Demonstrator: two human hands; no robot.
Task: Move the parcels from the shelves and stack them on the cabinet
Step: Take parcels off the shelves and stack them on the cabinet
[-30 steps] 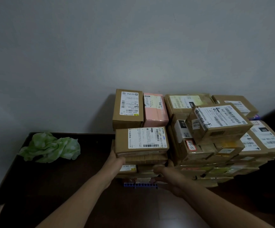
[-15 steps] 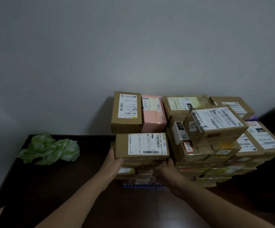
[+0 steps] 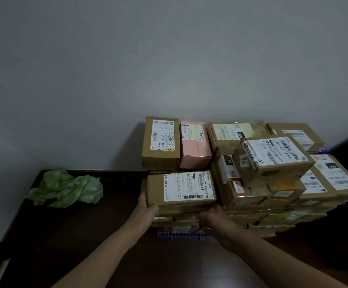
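A flat brown parcel [image 3: 158, 189] with a white label lies on top of a short stack at the front of the dark cabinet [image 3: 75, 235]. My left hand [image 3: 147, 206] grips its left front corner, thumb on the near edge. My right hand [image 3: 209, 217] holds the right front of the same parcel and the stack just below it; its fingers are partly hidden. Behind stand a tall brown parcel [image 3: 160, 142] and a pink parcel [image 3: 196, 146]. A large pile of brown parcels [image 3: 273, 169] fills the right side.
A crumpled green cloth [image 3: 65, 189] lies at the cabinet's back left. A blue strip [image 3: 181, 234] shows under the front stack. A plain grey wall [image 3: 169, 59] rises behind the cabinet. Bare dark cabinet top stretches between the cloth and the parcels.
The labelled parcel has been squared up and settled on the stack. My right hand has moved up to its right front edge; my left hand stays at the left corner.
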